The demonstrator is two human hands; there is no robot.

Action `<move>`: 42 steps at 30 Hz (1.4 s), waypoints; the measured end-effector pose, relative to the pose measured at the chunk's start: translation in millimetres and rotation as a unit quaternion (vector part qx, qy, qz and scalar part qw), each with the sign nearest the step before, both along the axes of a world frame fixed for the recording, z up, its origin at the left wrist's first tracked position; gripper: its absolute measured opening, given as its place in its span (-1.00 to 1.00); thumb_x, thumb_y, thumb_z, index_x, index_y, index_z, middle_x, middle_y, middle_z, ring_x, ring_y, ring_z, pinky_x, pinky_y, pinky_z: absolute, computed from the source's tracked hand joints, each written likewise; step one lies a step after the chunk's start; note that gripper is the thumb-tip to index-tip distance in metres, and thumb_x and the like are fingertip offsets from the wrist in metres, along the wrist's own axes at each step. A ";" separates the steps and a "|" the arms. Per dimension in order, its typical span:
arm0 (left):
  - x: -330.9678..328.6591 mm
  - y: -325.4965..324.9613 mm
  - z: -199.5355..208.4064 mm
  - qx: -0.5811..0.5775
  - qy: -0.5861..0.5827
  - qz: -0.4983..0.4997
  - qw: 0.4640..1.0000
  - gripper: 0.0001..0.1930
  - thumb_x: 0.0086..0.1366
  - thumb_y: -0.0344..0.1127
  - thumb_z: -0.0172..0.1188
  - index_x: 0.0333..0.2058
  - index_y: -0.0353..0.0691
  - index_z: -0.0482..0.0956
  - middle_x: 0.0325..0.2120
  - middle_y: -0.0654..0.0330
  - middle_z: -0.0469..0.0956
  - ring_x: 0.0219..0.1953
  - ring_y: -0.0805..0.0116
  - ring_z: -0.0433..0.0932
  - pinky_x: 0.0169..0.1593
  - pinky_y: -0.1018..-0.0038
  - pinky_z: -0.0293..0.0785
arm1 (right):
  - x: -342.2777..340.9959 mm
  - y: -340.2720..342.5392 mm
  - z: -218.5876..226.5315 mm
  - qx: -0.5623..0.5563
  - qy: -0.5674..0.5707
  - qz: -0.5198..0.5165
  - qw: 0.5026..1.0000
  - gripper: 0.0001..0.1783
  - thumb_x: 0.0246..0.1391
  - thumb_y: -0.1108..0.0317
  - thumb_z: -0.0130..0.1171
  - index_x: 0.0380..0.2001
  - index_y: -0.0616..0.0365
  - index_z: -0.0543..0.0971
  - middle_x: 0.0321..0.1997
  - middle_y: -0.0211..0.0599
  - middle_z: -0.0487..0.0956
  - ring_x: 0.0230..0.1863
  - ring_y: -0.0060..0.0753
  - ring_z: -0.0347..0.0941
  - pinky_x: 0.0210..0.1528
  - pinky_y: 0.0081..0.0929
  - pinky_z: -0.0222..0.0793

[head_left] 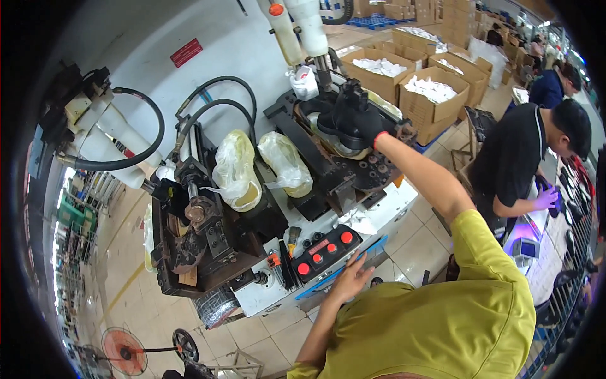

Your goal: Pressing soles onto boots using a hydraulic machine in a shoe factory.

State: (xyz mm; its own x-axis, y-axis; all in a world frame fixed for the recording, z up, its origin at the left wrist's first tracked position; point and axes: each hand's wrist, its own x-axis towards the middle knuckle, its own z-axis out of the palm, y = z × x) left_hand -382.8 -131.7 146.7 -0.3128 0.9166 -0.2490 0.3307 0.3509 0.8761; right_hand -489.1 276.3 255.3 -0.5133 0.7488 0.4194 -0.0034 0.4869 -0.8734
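My right hand (371, 126), in a black glove with a red cuff, reaches far into the right station of a pressing machine. Its fingers are closed on a black shoe (338, 121); black against black, the exact grip is hard to make out. My bare left hand (353, 278) is open, its fingers stretched out at the front edge of a control box (329, 250) with several red buttons. Two shoe-shaped forms wrapped in clear, yellowish plastic, a left one (237, 169) and a right one (285, 163), stand between the two stations.
The left station (196, 243) has a dark metal frame and black hoses. A brush (293, 240) lies beside the control box. Cartons (435, 104) of white items stand at the back right. A co-worker (514, 148) works at a bench on the right. An orange fan (124, 351) stands lower left.
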 end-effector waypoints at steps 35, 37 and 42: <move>-40.3 53.4 -41.3 -0.070 0.217 0.027 0.973 -0.35 0.36 -0.04 0.06 0.29 -0.33 0.21 0.39 -0.07 0.00 0.19 -0.19 0.37 0.21 0.17 0.35 | -52.0 16.3 -57.7 0.223 -0.195 0.043 0.954 -0.36 0.11 -0.18 0.09 0.09 0.04 0.51 0.01 0.04 0.58 0.06 0.17 0.47 0.11 -0.12 0.37; -46.4 55.0 -56.0 -0.208 0.225 0.008 0.952 -0.33 0.33 -0.03 0.03 0.28 -0.34 0.20 0.41 0.00 -0.04 0.06 -0.10 0.52 0.11 0.10 0.46 | -59.0 -5.3 -58.2 0.200 -0.133 0.079 0.968 -0.45 0.12 0.02 0.22 0.06 0.14 0.52 -0.01 0.03 0.59 0.03 0.08 0.50 0.05 -0.18 0.39; -31.5 56.4 -57.7 -0.154 0.242 -0.003 0.958 -0.30 0.33 0.02 0.04 0.30 -0.31 0.18 0.40 -0.03 -0.01 0.13 -0.18 0.44 0.15 0.08 0.41 | -39.3 17.1 -48.9 0.178 -0.208 0.079 0.959 -0.37 0.07 -0.19 0.12 0.06 0.03 0.54 -0.03 0.09 0.59 0.01 0.15 0.51 0.06 -0.10 0.40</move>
